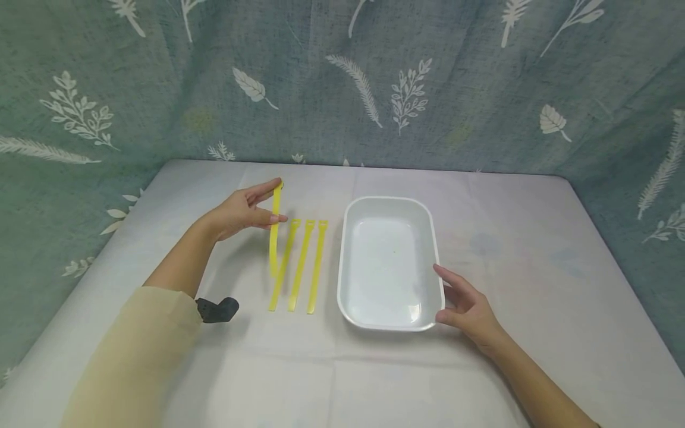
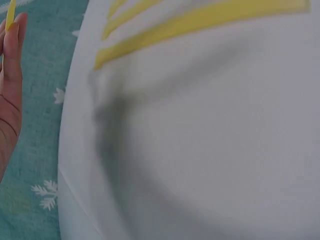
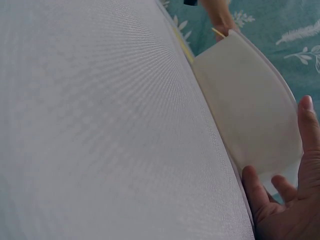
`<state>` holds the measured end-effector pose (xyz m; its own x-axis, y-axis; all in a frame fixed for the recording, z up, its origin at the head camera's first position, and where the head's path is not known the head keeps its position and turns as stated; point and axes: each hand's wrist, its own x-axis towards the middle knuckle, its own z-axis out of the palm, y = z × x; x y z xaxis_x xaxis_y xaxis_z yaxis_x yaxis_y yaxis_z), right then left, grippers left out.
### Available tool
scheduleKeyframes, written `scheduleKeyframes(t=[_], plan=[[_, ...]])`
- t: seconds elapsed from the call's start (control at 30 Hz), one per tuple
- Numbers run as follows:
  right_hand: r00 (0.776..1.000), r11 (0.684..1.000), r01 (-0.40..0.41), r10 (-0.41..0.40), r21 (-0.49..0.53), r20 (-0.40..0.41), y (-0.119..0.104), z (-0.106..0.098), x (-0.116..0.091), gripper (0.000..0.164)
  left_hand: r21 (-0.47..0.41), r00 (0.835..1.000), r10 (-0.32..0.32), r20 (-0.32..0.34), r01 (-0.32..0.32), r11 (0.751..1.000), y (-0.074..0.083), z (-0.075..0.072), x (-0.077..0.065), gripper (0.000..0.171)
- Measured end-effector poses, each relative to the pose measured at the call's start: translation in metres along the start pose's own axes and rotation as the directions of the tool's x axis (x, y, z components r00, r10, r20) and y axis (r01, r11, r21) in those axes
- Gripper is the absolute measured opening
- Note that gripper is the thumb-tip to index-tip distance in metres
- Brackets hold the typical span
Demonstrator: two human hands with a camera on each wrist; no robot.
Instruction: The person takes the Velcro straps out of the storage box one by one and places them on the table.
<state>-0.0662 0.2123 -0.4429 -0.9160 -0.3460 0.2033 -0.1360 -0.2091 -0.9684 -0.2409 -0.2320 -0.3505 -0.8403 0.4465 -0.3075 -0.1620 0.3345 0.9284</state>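
My left hand (image 1: 243,212) pinches a yellow cable strap (image 1: 273,249) near its upper end, and the strap hangs down over the table. Just right of it lie three more yellow straps (image 1: 301,267), side by side, their slotted ends pointing away from me. In the left wrist view, one lying strap (image 2: 200,27) crosses the top, while the left fingers show only at the edge. A white rectangular tray (image 1: 387,328) stands right of the straps. My right hand (image 1: 473,315) touches its right side with thumb and fingers spread; in the right wrist view the fingers rest against the tray's wall (image 3: 250,105).
A pale cloth covers the table (image 1: 267,386). Behind it hangs a green-blue curtain (image 1: 310,77) with white leaf prints. A black device (image 1: 217,310) sticks out from the left sleeve (image 1: 134,356) at the wrist.
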Motion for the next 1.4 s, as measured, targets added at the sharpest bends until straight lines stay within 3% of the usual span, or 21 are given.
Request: scheduleKeyframes(t=[0.43, 0.63, 0.73, 0.83, 0.93, 1.1, 1.23, 1.4], plan=[[1.000, 1.000, 0.009, -0.009, -0.013, -0.002, -0.001, 0.001, 0.000, 0.075, 0.059, 0.995, -0.041, 0.086, 0.036, 0.998, -0.036, -0.007, -0.019, 0.089], [1.000, 1.000, -0.016, 0.016, -0.008, -0.005, -0.001, 0.002, -0.001, 0.074, 0.083, 0.995, -0.062, 0.080, 0.055, 0.995, -0.048, -0.005, -0.019, 0.094], [1.000, 1.000, -0.022, 0.021, -0.009, -0.008, -0.002, 0.002, -0.001, 0.074, 0.137, 0.996, -0.047, 0.077, 0.036, 0.990, -0.052, -0.002, -0.016, 0.095], [1.000, 1.000, -0.016, 0.016, -0.003, -0.004, -0.003, 0.002, -0.001, 0.074, 0.248, 0.998, 0.003, 0.067, -0.019, 0.969, -0.057, 0.001, -0.012, 0.095], [1.000, 1.000, -0.009, 0.009, 0.005, 0.005, -0.003, 0.002, 0.000, 0.074, 0.366, 0.999, 0.040, 0.030, -0.048, 0.929, -0.059, 0.003, -0.011, 0.096], [1.000, 1.000, -0.006, 0.006, 0.006, 0.005, -0.003, 0.002, 0.000, 0.073, 0.510, 0.999, 0.034, -0.022, -0.018, 0.860, -0.056, 0.007, -0.012, 0.093], [1.000, 1.000, -0.016, 0.016, -0.001, -0.001, -0.003, 0.001, -0.001, 0.073, 0.546, 0.999, 0.005, -0.043, 0.019, 0.837, -0.052, 0.011, -0.012, 0.090], [1.000, 1.000, -0.016, 0.016, -0.005, 0.001, -0.003, 0.001, -0.001, 0.074, 0.554, 0.997, -0.027, -0.077, 0.065, 0.830, -0.049, 0.014, -0.012, 0.086]])
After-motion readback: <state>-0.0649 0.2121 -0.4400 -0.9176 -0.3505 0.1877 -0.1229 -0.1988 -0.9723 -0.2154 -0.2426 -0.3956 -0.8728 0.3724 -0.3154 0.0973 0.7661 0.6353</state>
